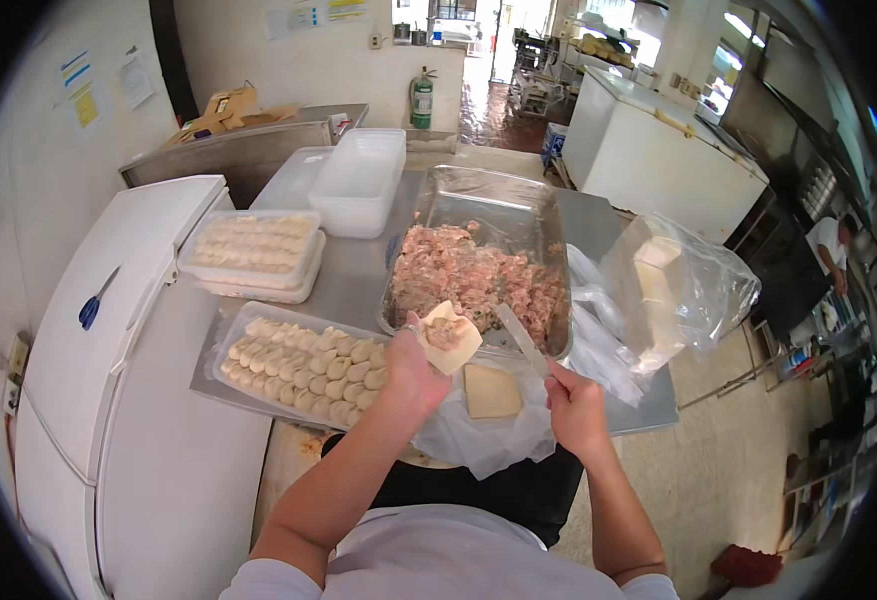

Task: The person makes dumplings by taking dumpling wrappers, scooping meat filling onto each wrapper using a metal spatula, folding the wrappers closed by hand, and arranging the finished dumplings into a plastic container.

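pale wrapper (466,351) with filling (445,335) lies open, gripped in the left hand (416,375). the right hand (575,412) is closed round a flat blade (524,340), which slants forward and leftward; its tip is near the wrapper's right side, apparently not touching. meat mixture (458,275) lies just beyond, in the metal tray (470,200).

Both bare arms reach forward from the body, elbows bent. The bare left hand (414,368) is raised and cupped, its forearm (333,480) slanting inward. The bare right hand (576,410) is closed in a grip, fingers (559,378) curled, its forearm (626,515) angled inward too. The hands are apart.
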Action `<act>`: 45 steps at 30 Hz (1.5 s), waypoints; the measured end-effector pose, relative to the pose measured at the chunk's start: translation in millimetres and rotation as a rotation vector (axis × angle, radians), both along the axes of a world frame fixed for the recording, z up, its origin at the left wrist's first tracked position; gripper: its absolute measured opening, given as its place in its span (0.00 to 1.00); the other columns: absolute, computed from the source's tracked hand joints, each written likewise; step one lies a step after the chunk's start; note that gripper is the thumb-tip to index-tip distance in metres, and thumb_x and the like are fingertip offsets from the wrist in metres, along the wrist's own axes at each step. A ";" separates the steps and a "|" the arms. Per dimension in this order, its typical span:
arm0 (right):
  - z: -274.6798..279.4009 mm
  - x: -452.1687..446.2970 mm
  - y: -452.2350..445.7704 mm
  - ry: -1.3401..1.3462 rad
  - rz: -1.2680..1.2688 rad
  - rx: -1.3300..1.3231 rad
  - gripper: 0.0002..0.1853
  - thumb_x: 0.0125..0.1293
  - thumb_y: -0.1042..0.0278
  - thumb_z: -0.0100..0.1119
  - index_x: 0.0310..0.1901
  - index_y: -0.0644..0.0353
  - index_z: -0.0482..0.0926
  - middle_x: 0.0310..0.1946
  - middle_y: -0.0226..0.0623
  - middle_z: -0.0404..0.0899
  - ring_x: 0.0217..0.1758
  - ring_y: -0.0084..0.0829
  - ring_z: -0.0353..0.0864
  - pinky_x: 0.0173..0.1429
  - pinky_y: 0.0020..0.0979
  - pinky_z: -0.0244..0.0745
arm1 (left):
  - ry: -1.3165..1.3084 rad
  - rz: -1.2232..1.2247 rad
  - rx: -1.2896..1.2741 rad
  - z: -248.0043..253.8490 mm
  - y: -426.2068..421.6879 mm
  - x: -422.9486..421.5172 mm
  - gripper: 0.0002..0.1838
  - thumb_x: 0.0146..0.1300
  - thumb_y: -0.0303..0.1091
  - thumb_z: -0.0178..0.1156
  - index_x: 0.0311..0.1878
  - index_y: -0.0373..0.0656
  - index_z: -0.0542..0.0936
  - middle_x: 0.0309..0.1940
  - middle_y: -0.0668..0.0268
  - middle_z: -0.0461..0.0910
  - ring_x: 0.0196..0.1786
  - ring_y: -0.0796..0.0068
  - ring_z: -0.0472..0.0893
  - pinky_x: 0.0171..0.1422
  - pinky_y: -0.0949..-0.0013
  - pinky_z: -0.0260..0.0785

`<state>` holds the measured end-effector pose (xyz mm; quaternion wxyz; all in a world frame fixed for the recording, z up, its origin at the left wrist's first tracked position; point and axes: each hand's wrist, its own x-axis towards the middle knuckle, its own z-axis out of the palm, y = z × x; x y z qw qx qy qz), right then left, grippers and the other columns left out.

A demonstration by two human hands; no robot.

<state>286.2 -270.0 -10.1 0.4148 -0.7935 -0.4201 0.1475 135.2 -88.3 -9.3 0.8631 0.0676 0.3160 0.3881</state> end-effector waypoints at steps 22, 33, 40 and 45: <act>-2.6 -30.8 -38.1 -0.630 0.035 -0.004 0.25 0.57 0.79 0.65 0.54 0.41 0.89 0.29 0.36 0.74 0.29 0.39 0.79 0.32 0.41 0.77 | -0.029 -0.157 -0.008 -5.8 -15.5 20.0 0.30 0.85 0.53 0.34 0.60 0.34 0.74 0.50 0.52 0.82 0.55 0.54 0.81 0.68 0.50 0.72; -6.6 -27.7 -16.1 -0.461 0.190 -0.067 0.21 0.65 0.78 0.63 0.57 0.46 0.88 0.29 0.33 0.79 0.32 0.33 0.82 0.37 0.36 0.79 | 0.007 -0.264 0.143 -11.8 -7.3 11.6 0.23 0.81 0.48 0.48 0.63 0.35 0.72 0.50 0.57 0.82 0.55 0.59 0.81 0.65 0.51 0.73; -21.4 -20.4 -11.8 0.682 0.184 0.057 0.19 0.75 0.78 0.59 0.65 0.57 0.82 0.35 0.21 0.81 0.36 0.16 0.70 0.46 0.24 0.71 | 0.378 -0.600 0.832 3.4 15.4 -41.0 0.16 0.66 0.34 0.64 0.54 0.39 0.82 0.43 0.64 0.85 0.44 0.68 0.83 0.53 0.63 0.76; -7.7 -29.3 -10.1 0.323 0.341 0.106 0.20 0.73 0.79 0.59 0.63 0.51 0.85 0.31 0.27 0.79 0.33 0.21 0.72 0.42 0.26 0.71 | 0.796 -0.648 1.357 14.8 11.2 -47.0 0.17 0.57 0.25 0.69 0.51 0.36 0.85 0.38 0.65 0.86 0.40 0.78 0.82 0.44 0.69 0.76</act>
